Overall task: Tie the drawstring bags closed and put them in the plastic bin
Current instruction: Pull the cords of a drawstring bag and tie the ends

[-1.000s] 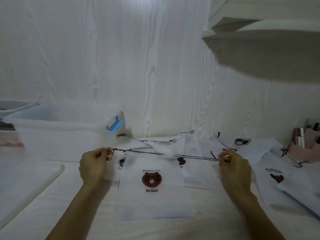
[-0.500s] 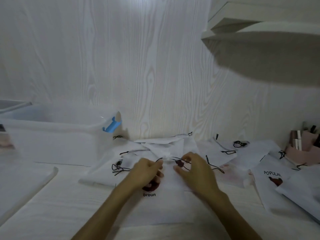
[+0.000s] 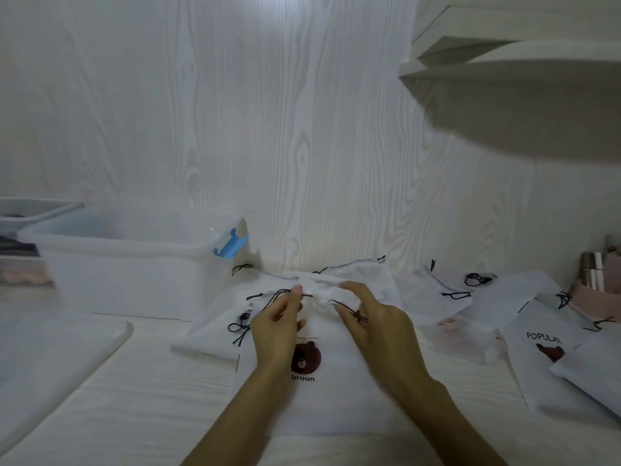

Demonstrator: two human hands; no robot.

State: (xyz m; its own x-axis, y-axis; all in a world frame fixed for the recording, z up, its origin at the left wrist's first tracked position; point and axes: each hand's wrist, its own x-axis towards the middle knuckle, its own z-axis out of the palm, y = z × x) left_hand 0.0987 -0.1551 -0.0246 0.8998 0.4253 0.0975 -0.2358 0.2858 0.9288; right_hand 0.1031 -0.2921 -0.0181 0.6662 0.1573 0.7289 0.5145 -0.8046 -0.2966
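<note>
both hands (image 3: 332,326) stay together over pale wood-grain table (image 3: 111,418).

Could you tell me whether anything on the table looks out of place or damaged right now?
Nothing looks damaged. The spare drawstring bags lie in a loose, overlapping heap, some askew, beside the bag that both hands work on; that suits the job.

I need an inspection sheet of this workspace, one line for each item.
Surface: white wood-grain table.
Job's things: bear-print drawstring bag in front; plastic bin at left; more bags at right.
Clutter: pink holder at far right.
Hands: left hand and right hand each pinch the black drawstring at the gathered bag mouth.
Cables: nothing seen.
Surroundings: white panel wall; shelf above right.
</note>
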